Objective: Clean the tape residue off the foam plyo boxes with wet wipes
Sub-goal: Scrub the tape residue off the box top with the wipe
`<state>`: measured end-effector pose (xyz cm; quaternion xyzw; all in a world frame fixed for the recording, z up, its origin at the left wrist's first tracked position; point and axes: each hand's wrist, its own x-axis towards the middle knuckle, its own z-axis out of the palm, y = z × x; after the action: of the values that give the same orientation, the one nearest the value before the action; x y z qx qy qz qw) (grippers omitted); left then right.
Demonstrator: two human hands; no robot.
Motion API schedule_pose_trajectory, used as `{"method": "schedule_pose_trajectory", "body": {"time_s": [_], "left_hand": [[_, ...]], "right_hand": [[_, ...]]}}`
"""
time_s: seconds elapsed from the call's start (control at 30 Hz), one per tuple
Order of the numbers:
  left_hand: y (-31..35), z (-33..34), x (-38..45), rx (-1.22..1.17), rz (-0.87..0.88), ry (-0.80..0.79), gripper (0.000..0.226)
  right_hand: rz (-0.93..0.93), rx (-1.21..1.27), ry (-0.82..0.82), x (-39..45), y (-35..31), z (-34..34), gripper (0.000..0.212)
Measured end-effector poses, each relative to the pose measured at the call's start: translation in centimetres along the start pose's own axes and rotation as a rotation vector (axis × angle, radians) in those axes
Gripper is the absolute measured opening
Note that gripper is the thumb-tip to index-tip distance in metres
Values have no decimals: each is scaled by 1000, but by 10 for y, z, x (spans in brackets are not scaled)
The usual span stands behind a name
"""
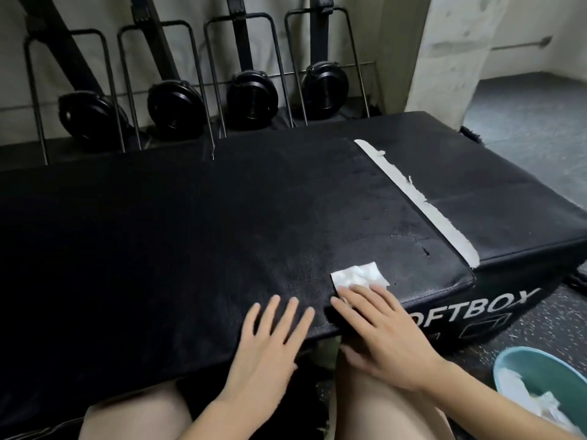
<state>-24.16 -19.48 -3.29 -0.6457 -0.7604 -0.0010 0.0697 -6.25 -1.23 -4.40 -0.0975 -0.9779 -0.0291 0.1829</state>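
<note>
There is only one view, from the camera on my head, looking forward and steeply down, close over the black foam plyo box (190,223) in front of my knees. My hands enter from the bottom edge. The wide lens bends the edges, and the far right corner looks blurred, I think.

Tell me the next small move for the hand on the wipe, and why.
Probably slide the right hand, with its straight fingers pressing the white wet wipe, up and right across the black foam plyo box toward the torn white tape strip. That strip lies untouched along the seam, while the wipe sits near the front edge. The left hand lies flat, bracing.
</note>
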Motion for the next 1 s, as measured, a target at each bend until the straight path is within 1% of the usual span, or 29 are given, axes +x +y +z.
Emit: {"method": "schedule_pose_trajectory", "body": {"time_s": [0.07, 0.13, 0.27, 0.4, 0.5, 0.6, 0.73, 0.87, 0.97, 1.0], "left_hand": [[-11, -2, -5, 59, -88, -46, 105], [-16, -13, -5, 133, -135, -87, 104], [-21, -34, -1, 131, -115, -39, 96], [-37, -56, 5, 74, -92, 59, 88], [-46, -80, 10, 58, -87, 133, 83], [-55, -107, 8, 55, -121, 167, 82], [-78, -122, -12, 37, -161, 190, 87], [-106, -110, -51, 45, -174, 204, 91], [-119, -88, -77, 29, -174, 146, 94], [-120, -77, -85, 18, -179, 107, 94]], "right_hand": [[50, -67, -72, 13, -11, 10, 74], [76, -92, -67, 28, -19, 12, 75], [134, -69, 30, 45, -24, 7, 85], [157, -80, 200, 60, -27, -6, 77], [172, -71, 242, 73, -28, -18, 77], [165, -33, 244, 87, -34, -32, 74], [111, 2, 260, 109, -59, -44, 63], [49, -2, 205, 120, -101, -38, 65], [29, -3, 142, 121, -123, -18, 64], [29, 4, 103, 117, -128, -9, 68]]}}
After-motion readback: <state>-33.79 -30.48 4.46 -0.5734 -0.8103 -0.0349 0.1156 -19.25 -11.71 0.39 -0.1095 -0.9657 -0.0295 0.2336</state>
